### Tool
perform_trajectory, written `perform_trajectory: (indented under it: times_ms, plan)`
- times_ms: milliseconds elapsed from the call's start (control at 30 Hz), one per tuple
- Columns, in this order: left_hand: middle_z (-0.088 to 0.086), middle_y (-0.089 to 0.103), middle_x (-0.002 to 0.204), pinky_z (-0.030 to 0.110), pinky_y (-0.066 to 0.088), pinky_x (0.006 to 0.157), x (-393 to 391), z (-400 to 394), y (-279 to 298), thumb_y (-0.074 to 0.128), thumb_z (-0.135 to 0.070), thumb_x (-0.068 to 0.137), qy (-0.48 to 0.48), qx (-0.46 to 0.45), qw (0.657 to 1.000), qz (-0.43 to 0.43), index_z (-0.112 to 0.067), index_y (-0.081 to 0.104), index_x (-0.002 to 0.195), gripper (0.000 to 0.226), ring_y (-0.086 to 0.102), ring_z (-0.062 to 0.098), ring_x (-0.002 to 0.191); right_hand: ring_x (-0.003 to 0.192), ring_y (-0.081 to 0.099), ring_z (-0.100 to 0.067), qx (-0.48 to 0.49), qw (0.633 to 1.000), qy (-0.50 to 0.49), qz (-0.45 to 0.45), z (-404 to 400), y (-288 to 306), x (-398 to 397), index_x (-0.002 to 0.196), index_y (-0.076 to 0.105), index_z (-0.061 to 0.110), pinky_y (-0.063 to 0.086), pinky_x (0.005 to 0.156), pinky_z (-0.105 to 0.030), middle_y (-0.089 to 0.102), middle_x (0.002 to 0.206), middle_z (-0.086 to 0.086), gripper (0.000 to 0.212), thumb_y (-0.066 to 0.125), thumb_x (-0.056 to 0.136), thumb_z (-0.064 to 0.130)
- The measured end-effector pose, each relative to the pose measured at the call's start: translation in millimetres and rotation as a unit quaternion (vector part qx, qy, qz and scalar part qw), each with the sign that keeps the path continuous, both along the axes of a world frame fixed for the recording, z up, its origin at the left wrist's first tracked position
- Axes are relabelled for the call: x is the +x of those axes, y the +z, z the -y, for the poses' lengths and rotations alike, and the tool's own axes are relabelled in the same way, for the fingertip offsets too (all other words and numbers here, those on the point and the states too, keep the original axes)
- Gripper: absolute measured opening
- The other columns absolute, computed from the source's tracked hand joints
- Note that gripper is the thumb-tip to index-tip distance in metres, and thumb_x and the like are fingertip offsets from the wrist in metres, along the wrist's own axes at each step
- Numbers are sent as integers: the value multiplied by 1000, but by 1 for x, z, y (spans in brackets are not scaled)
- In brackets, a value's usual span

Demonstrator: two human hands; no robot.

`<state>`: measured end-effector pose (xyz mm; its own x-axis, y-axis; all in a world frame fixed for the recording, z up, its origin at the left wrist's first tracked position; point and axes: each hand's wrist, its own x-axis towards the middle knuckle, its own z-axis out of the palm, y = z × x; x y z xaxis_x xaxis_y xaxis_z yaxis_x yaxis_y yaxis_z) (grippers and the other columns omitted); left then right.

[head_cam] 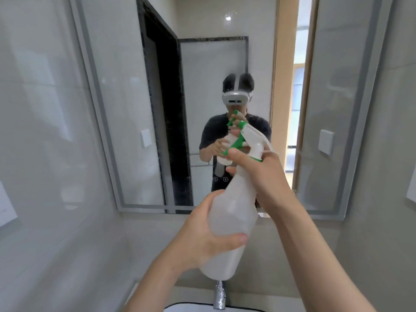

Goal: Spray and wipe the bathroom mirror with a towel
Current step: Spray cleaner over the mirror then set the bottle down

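1. Pale grey tiled walls (45, 131) are seen on both sides of a bathroom mirror (126, 109), which is framed by a frosted grey border and mounted on the wall ahead.
2. A spray bottle (231, 219) of translucent white plastic is held up in front of the mirror's lower middle, tilted so that its base points down and toward the camera.
3. A white spray head (252, 136) with a green trigger (236, 143) is fitted to the top of the bottle, and its nozzle is pointed up toward the glass.
4. The left hand (202, 239) is wrapped around the lower body of the bottle, with the thumb pressed across its front.
5. The right hand (258, 174) is closed around the bottle's neck, with fingers curled by the trigger.
6. A person in a dark short-sleeved shirt, wearing a white headset, is reflected in the mirror, along with a dark door frame (166, 109) and a lit doorway (299, 86).
7. Fine droplets are seen on the glass near the reflected head.
8. A metal faucet (219, 296) is seen below the bottle, at the back edge of a white basin (191, 308).
9. White wall plates (326, 141) are seen on the right wall and at the left edge.
10. No towel can be made out.
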<state>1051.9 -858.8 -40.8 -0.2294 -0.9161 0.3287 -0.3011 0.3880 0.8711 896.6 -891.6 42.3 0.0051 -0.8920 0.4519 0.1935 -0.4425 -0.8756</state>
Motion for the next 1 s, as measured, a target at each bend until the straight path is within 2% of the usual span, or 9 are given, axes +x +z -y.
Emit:
perform_trajectory:
  times_ms: [33,100,233,367,500,567,700,867,1000]
  plan:
    - [-15,71,115,25,55,86,6,1,0,92,-25,64,-15,5,1000,-3,-44,53,125,75,68,6,107,108,72,-26,-8,1000,28,10,2,-2,1,123,70,22,61,89,-39,75,116,-10,34,75,89,17]
    - [-9,72,119,34,56,93,17,4,-1,92,-22,64,-30,15,999,-9,-40,55,127,75,68,12,111,117,69,-26,-14,995,87,37,5,-3,8,124,70,21,57,98,-49,73,123,-10,33,74,91,17]
    - [-6,66,133,49,46,109,44,7,-7,95,-29,59,-17,16,999,-36,-33,55,134,85,61,13,126,106,73,-26,-10,998,65,24,6,-2,41,107,74,9,55,101,-53,77,105,-14,20,72,93,24]
    - [-13,63,137,44,43,111,65,0,-2,90,-42,57,10,10,999,-34,-32,58,133,83,55,3,130,96,74,-32,1,999,42,9,10,-1,73,78,76,9,59,94,-51,76,87,-14,29,63,98,25]
    - [-22,61,135,39,43,112,100,-4,4,92,-45,54,24,15,999,-23,-44,54,133,88,54,-3,129,78,71,-26,-1,999,49,10,7,5,108,73,71,8,61,72,-37,71,78,-11,32,61,99,25]
    - [-23,61,136,38,41,113,117,-4,5,94,-47,53,28,27,999,-17,-48,52,134,92,52,-3,130,65,66,-25,8,999,51,6,5,8,123,70,68,9,56,65,-37,70,76,-13,35,61,99,28]
    - [-11,62,138,46,42,113,141,-3,8,97,-43,55,9,49,998,-27,-39,52,138,95,56,10,131,53,57,-27,17,999,35,5,-1,11,146,73,62,-3,50,61,-41,67,74,-24,42,61,98,31]
    - [3,72,123,53,50,105,153,0,15,97,-48,51,-7,58,996,-72,-26,58,127,88,67,24,118,53,58,-26,20,999,20,34,-3,19,162,85,65,-7,53,59,-40,66,68,-15,35,63,98,26]
    - [0,72,122,40,55,98,160,4,28,90,-62,52,2,37,997,-69,-26,55,129,91,69,19,113,86,75,-23,-32,998,13,48,4,29,175,103,72,4,62,65,-34,75,90,-16,16,62,100,16]
